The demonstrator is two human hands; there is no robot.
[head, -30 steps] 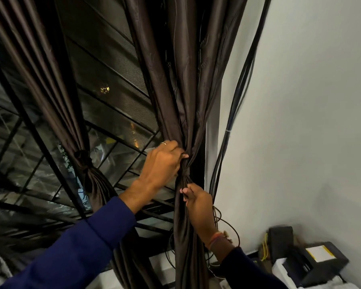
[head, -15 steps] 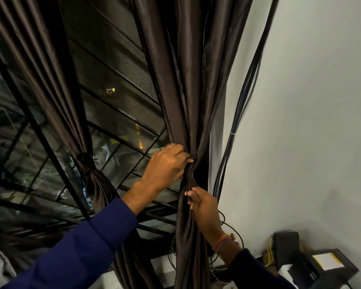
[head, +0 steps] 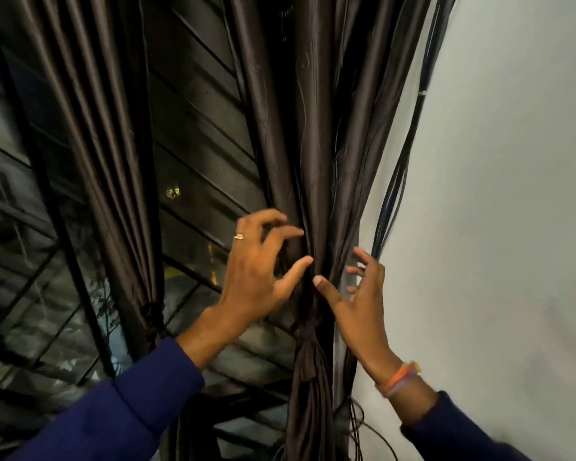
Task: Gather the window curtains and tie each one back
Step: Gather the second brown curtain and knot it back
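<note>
Where the right curtain (head: 313, 181) nears the wall (head: 496, 194), both hands' grips, left (head: 256, 277) and right (head: 359, 304), spread, holding nothing.

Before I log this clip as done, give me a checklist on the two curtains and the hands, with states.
1. Right curtain gathered: ok.
2. Knot on it tied: ok, though tightness cannot tell.
3. Left curtain tied back: ok.
4. Left hand off the fabric: not ok, fingertips at the folds above the knot.
5. Right hand off the fabric: not ok, thumb touches the folds.
6. Cables by the wall free of the curtain: cannot tell.
</note>
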